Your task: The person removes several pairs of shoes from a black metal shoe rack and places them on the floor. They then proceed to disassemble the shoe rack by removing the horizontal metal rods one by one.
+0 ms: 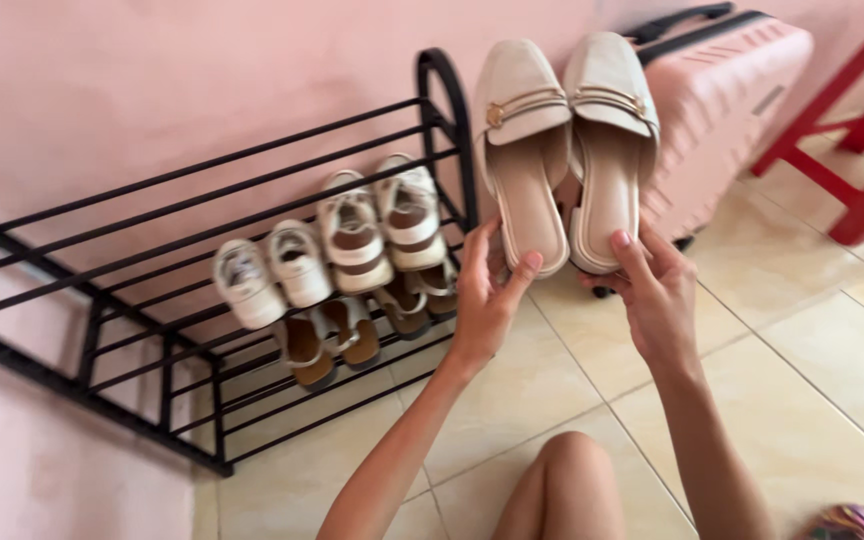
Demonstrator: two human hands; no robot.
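Observation:
I hold up a pair of beige backless loafers with gold buckles, toes pointing up. My left hand (487, 295) grips the heel of the left loafer (523, 150). My right hand (655, 290) grips the heel of the right loafer (607, 140). The two shoes sit side by side, touching, just right of the black metal shoe rack (167, 395).
On the rack's middle shelf rest a pair of small white shoes (270, 272) and white sandals (382, 225); brown sandals (337, 340) lie on the shelf below. A pink suitcase (722, 110) stands behind the loafers. A red stool (857, 150) is at right. My knee (572, 485) is low centre.

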